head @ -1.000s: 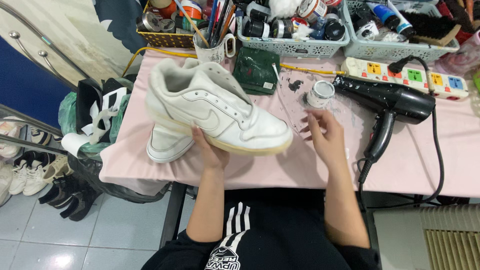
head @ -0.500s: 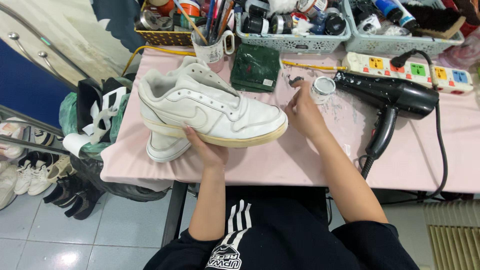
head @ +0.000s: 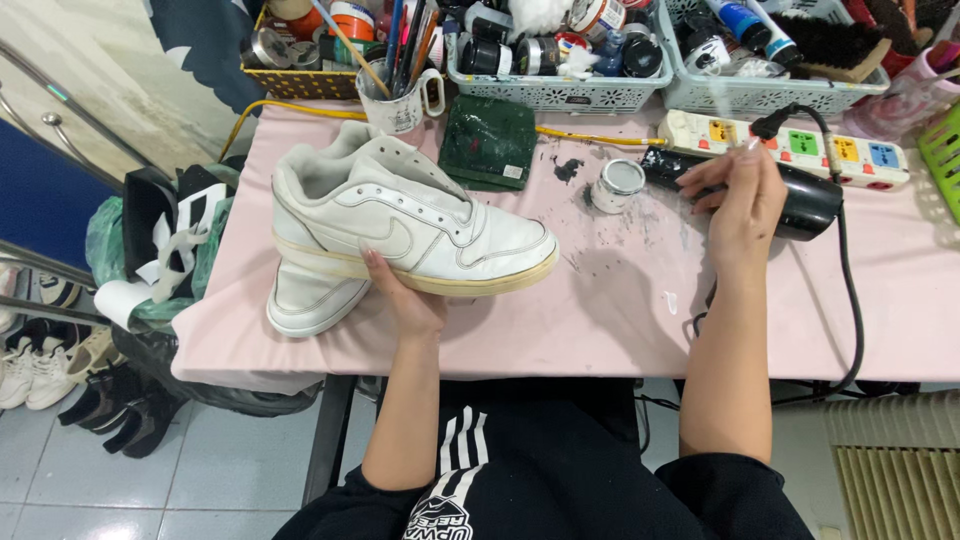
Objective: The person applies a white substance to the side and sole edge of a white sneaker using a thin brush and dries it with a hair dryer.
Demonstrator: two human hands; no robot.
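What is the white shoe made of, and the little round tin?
The shoe in the left hand looks like smooth white leather or imitation leather, stitched in panels, on a yellowed rubbery sole. The tin looks like shiny metal, judging by its silvery lid.

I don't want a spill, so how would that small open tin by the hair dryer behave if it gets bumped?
The small tin looks short and wide, standing upright on the pink table, so it probably slides rather than tips. It seems open, so a hard knock could slop its contents. On its side the round wall would likely roll. The right hand on the hair dryer is close to it.
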